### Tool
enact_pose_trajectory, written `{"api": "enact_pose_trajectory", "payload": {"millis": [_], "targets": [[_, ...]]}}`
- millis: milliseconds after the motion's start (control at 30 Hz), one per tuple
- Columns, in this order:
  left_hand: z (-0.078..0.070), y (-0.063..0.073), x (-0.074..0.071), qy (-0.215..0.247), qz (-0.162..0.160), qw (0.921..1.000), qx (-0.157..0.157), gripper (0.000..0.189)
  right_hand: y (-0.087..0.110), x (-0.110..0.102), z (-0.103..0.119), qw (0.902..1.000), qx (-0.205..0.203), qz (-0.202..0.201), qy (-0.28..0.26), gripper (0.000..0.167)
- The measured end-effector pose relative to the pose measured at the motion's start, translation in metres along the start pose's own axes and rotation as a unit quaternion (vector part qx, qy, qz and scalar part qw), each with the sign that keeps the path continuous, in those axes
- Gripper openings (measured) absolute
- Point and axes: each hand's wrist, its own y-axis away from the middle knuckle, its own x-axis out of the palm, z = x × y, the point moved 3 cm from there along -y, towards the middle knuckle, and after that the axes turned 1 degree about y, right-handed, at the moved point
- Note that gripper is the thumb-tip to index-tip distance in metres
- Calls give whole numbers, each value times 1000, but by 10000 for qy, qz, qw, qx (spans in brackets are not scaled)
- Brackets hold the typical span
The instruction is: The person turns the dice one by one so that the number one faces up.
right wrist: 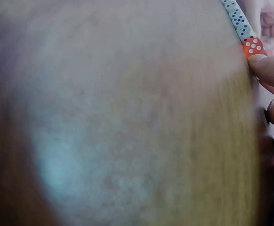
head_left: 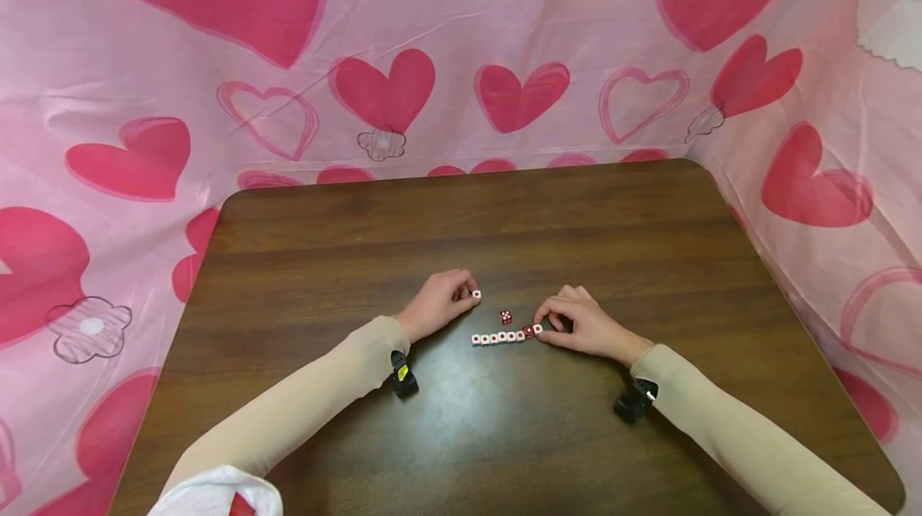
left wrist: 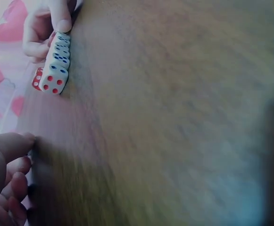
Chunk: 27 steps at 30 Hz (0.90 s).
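A row of several white dice [head_left: 493, 339] lies on the table, with a red die [head_left: 529, 330] near its right end and one white die [head_left: 538, 329] past it. My right hand [head_left: 587, 326] pinches that end white die between thumb and forefinger; in the right wrist view the thumb touches the red die [right wrist: 254, 47] and hides what lies behind. Up and left of the row, my left hand [head_left: 439, 304] pinches another white die [head_left: 476, 294] at its fingertips. A second red die [head_left: 506, 317] sits loose just behind the row.
The brown wooden table [head_left: 461, 244] has rounded corners. Pink fabric [head_left: 446, 140] printed with hearts hangs behind it and on both sides. A small black device is strapped at each wrist.
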Motion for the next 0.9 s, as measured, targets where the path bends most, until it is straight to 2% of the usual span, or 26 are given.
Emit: {"api": "enact_pose_trajectory", "payload": {"millis": [300,533,633,733,900], "targets": [[0,25,-6,-218,102,9997,-80,11,0,0,0,9999,-13,-75,71,25],[-2,43,-10,-12,337,9994,122,13,-1,0,-1,10000,-30,-60,-9,25],[-4,47,-10,-24,475,9983,329,13,-1,-1,-2,10000,-6,-60,-57,26],[-5,49,-9,-140,473,9975,503,14,-2,-1,-2,10000,18,-16,-63,25],[-5,51,-3,-469,373,9973,433,15,-3,0,-2,9999,71,41,-63,25]]}}
